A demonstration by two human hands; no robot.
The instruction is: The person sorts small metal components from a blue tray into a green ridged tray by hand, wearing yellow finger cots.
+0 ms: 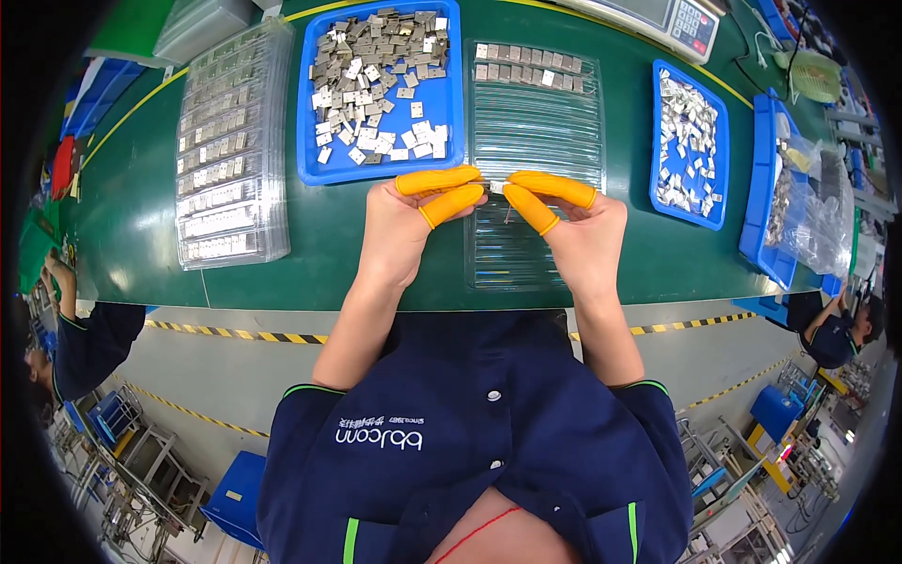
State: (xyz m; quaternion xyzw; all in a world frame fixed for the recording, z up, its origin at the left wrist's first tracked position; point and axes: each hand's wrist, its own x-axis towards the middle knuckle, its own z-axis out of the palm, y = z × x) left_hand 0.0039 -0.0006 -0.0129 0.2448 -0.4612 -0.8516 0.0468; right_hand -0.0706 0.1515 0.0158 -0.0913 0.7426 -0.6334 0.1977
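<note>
Both my hands meet over the near part of a clear ribbed plastic tray (536, 122), with orange finger cots on thumbs and forefingers. My left hand (402, 221) pinches the left side of a small silver metal piece (496, 188). The thumb and forefinger of my right hand (584, 230) close on its right side; fingertips cover much of it. Two rows of small metal plates (529, 64) stand at the ribbed tray's far end. Beyond my left hand, a blue tray (313, 113) holds many loose metal plates with holes.
At the left stands a stack of clear trays (279, 179) with rows of metal pieces. A smaller blue tray (665, 211) of small silver parts lies right, beside a blue bin (754, 221) and plastic bags (822, 226). A scale (691, 23) sits at the back. Other people work left and right.
</note>
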